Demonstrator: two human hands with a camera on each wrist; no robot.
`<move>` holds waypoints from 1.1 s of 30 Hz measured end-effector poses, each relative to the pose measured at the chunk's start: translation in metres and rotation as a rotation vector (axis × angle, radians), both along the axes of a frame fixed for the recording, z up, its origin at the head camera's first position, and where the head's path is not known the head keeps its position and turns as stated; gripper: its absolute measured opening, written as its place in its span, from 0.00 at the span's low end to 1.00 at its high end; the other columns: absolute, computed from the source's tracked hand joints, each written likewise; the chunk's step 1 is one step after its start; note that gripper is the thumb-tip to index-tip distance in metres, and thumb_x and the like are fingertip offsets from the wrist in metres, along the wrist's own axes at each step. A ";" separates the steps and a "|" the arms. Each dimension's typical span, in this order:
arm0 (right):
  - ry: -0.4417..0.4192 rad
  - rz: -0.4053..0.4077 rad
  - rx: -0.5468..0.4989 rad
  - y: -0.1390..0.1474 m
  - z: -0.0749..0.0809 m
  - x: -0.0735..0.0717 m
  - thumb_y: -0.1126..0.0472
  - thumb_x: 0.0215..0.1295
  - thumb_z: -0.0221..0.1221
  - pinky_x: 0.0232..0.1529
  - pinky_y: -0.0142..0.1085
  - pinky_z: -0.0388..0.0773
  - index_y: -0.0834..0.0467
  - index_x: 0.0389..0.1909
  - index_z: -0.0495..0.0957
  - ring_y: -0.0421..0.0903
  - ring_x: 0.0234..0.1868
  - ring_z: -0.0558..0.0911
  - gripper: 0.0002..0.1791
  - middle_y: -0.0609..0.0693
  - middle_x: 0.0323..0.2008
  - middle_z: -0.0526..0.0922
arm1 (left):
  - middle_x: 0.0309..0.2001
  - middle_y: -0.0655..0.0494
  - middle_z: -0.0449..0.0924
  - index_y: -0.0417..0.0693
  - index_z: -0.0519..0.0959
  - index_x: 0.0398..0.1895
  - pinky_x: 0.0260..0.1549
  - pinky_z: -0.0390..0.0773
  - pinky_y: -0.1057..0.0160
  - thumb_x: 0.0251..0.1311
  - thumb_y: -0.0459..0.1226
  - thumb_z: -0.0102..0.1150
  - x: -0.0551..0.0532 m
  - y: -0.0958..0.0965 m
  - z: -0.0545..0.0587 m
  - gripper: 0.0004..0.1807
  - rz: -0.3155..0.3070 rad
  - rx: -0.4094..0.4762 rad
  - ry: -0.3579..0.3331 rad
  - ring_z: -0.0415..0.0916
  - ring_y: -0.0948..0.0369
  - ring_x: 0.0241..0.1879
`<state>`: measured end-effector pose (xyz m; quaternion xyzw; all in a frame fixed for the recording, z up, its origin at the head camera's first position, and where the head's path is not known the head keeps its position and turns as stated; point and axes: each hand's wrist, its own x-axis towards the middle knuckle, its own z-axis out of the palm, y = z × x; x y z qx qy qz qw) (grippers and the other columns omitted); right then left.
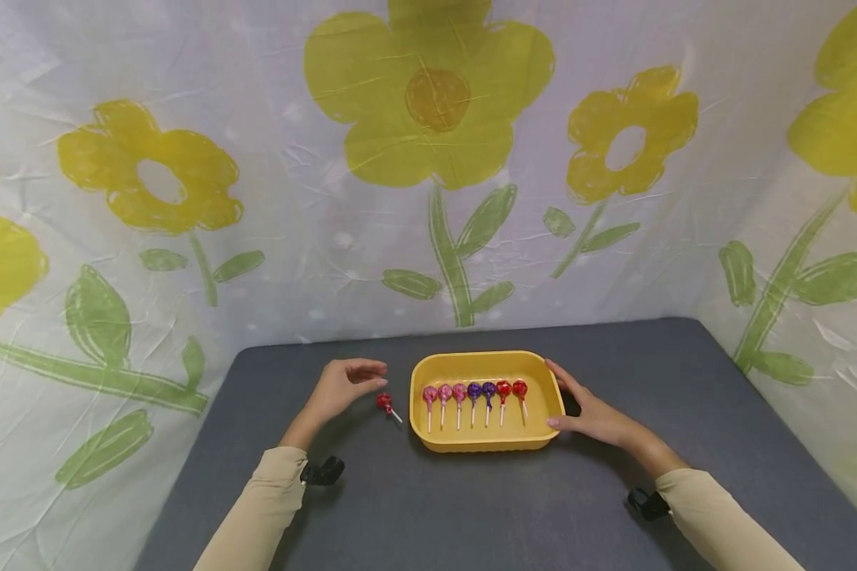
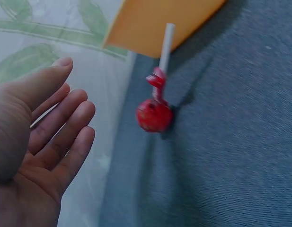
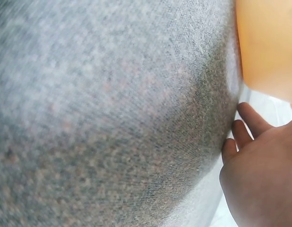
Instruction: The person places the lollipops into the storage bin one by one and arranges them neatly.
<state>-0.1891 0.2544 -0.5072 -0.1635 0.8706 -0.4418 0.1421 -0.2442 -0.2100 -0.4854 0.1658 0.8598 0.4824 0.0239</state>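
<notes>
A loose red lollipop (image 1: pixel 385 402) lies on the table left of a yellow tray (image 1: pixel 486 446), its white stick toward the tray. Just above and left of it hovers my left hand (image 1: pixel 346 387), fingers loosely bent and apart from it. In the left wrist view, nothing is between the thumb and fingers of that hand (image 2: pixel 56 127), and the red lollipop (image 2: pixel 154 116) is beside it. At the tray's right end, my right hand (image 1: pixel 600 416) holds the rim, thumb at the front corner and forefinger at the back one. Its other fingers (image 3: pixel 252 118) stay outside the tray.
Inside the tray, a row of lollipops runs left to right: three pink (image 1: pixel 445 394), two purple (image 1: pixel 474 391), two red (image 1: pixel 503 388), sticks toward me. Dark grey cloth covers the table (image 1: pixel 471 507). Behind it hangs a flower-printed curtain (image 1: pixel 314 262).
</notes>
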 end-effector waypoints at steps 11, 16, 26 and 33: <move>0.030 0.014 -0.002 0.000 0.000 -0.002 0.54 0.60 0.67 0.62 0.76 0.55 0.40 0.80 0.38 0.69 0.75 0.53 0.57 0.65 0.76 0.51 | 0.42 0.49 0.89 0.43 0.85 0.50 0.39 0.83 0.66 0.55 0.42 0.72 0.001 -0.004 -0.025 0.20 0.047 -0.092 -0.028 0.85 0.62 0.38; 0.018 0.014 -0.012 -0.001 0.001 -0.001 0.53 0.61 0.67 0.62 0.76 0.55 0.41 0.80 0.38 0.69 0.75 0.54 0.56 0.66 0.75 0.54 | 0.40 0.49 0.89 0.43 0.86 0.48 0.36 0.81 0.68 0.54 0.42 0.73 0.000 -0.007 -0.034 0.20 0.031 -0.100 -0.032 0.84 0.62 0.36; 0.025 0.014 -0.011 0.001 -0.002 -0.001 0.54 0.61 0.67 0.63 0.75 0.55 0.41 0.80 0.37 0.69 0.75 0.54 0.56 0.66 0.76 0.53 | 0.40 0.51 0.89 0.45 0.87 0.46 0.35 0.81 0.70 0.54 0.42 0.73 0.000 -0.005 -0.040 0.17 0.024 -0.160 -0.019 0.83 0.65 0.35; 0.038 0.018 0.004 0.000 0.000 0.000 0.52 0.61 0.67 0.62 0.75 0.57 0.41 0.80 0.37 0.69 0.75 0.54 0.57 0.66 0.76 0.53 | 0.39 0.51 0.89 0.45 0.87 0.45 0.33 0.80 0.71 0.54 0.43 0.73 0.001 -0.003 -0.039 0.17 0.014 -0.158 -0.012 0.83 0.64 0.35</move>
